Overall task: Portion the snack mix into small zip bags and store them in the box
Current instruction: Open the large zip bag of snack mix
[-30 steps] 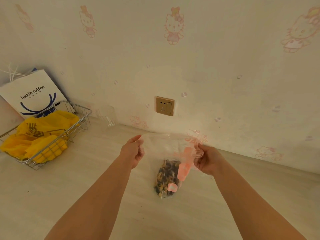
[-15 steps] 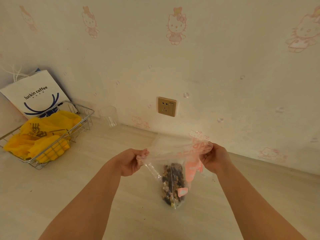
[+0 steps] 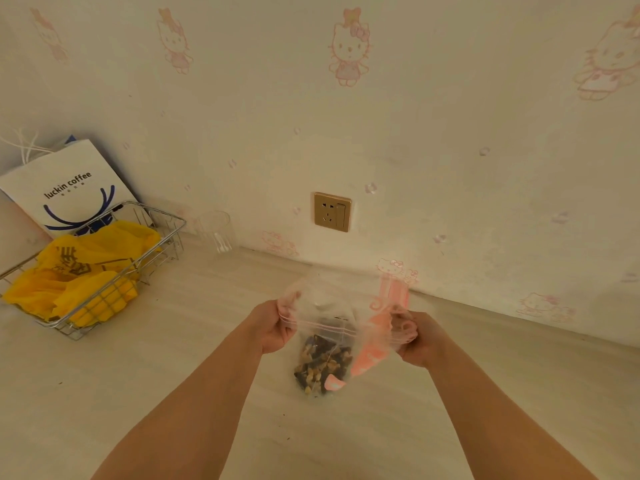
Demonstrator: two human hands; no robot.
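Clear plastic printed with pink marks makes up the one zip bag (image 3: 341, 337), which hangs in the air above the pale desk (image 3: 138, 393), between two hands. The left hand (image 3: 273, 327) pinches the bag's left top corner at the zip strip, its grip clenched on the plastic. The right hand (image 3: 415, 337) grasps the right top corner the same way, fingers curled round the bunched edge. One portion of dark and tan snack mix (image 3: 320, 365) sits in the bottom of the bag.

At the far left of the desk stands one wire basket (image 3: 162, 237) with yellow plastic bags (image 3: 86, 271) in it; how many I cannot tell. Behind it one white paper bag (image 3: 65, 188) reading "luckin coffee" leans on the wall. One clear glass (image 3: 216, 232) stands just right of the basket. One gold wall socket (image 3: 331, 212) is set in the wallpaper.
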